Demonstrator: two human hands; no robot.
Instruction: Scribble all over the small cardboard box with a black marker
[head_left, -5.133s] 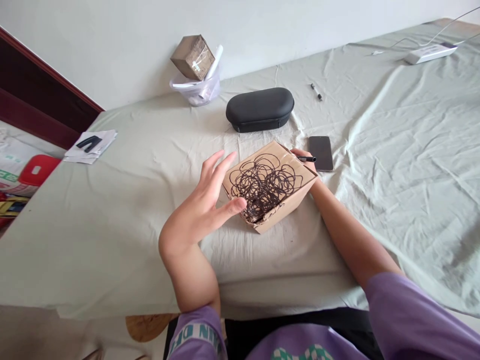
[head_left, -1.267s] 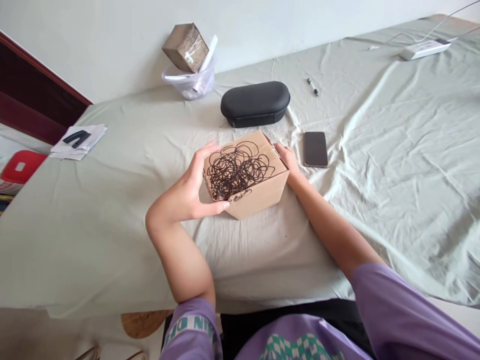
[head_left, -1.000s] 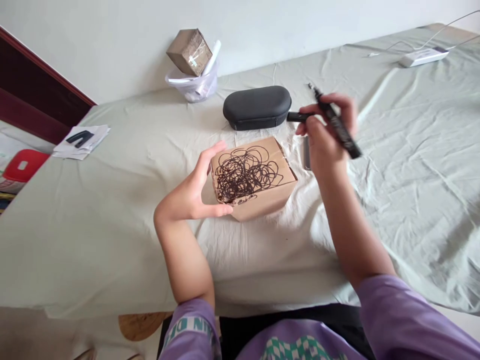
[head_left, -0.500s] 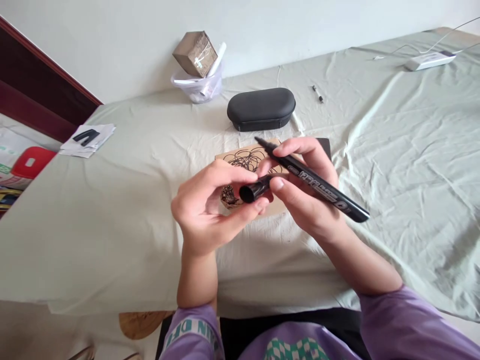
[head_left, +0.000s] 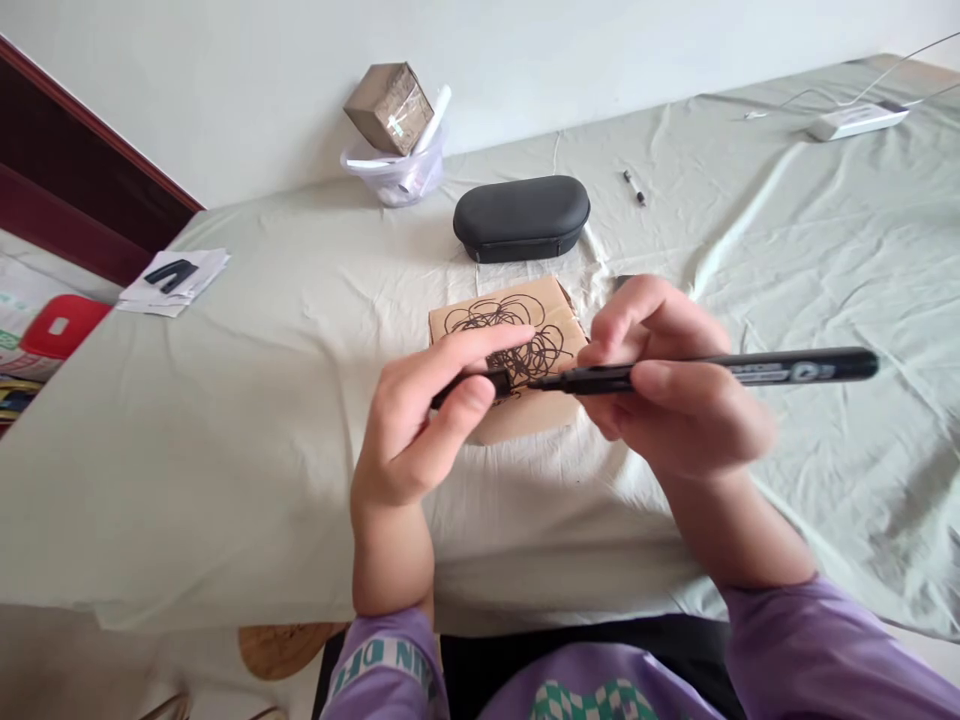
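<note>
Here's the left hand [head_left: 409, 425], rising from the near edge with the wrist bent inward, thumb and fingers closed round the black cap [head_left: 495, 382], index finger stretched out long above it. Facing it comes the right hand [head_left: 675, 385], a touch blurred, fingers curled, thumb pressed along the marker [head_left: 795, 368], which lies nearly level across the grip with its back end jutting well out to the right. And the tip sits right at the cap's mouth, a sliver of gap between them! Both forearms reach in from purple sleeves [head_left: 817, 640], and all this plays out in the air over the box [head_left: 547, 345], its top covered in looping black scribble; the two hands hide part of its left and right sides from us. Just beyond it sits the black case [head_left: 521, 215], with a small pen [head_left: 634, 188] to its right. Behind the right hand only a dark edge [head_left: 625, 281] peeks out, the rest covered. Farther back, a tub [head_left: 394, 185] holds a tilted carton [head_left: 388, 108] and a white roll [head_left: 433, 118]; papers [head_left: 206, 280] lie off left, a power strip [head_left: 857, 121] far right, everything on the wrinkled cloth [head_left: 247, 430].
</note>
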